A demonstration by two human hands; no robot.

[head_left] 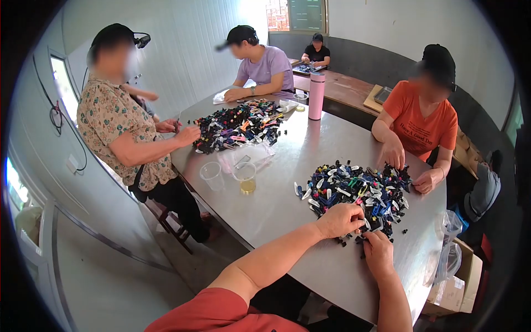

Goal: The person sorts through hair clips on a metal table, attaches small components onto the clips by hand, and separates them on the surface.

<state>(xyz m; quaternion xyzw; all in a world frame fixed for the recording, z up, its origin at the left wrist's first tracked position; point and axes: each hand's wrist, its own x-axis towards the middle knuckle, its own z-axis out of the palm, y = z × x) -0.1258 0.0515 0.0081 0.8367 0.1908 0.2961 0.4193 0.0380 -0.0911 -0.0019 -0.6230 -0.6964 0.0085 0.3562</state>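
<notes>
A pile of small clips [354, 191], mostly black, blue and white, lies on the metal table [276, 216] in front of me. My left hand [341, 220] is at the pile's near edge, thumb and fingers pinched together at a whitish clip. Just to its right, my right hand [379, 250] has its fingers curled together beside dark clips; what it holds, if anything, is hidden. The two hands are close to each other, fingertips nearly meeting.
Across the pile, a person in orange [423, 119] handles clips. Two people stand or sit by another clip pile [240, 126]. Plastic cups [245, 178], a plastic bag [260, 155] and a pink bottle [316, 97] are on the table. A cardboard box [470, 271] is at right.
</notes>
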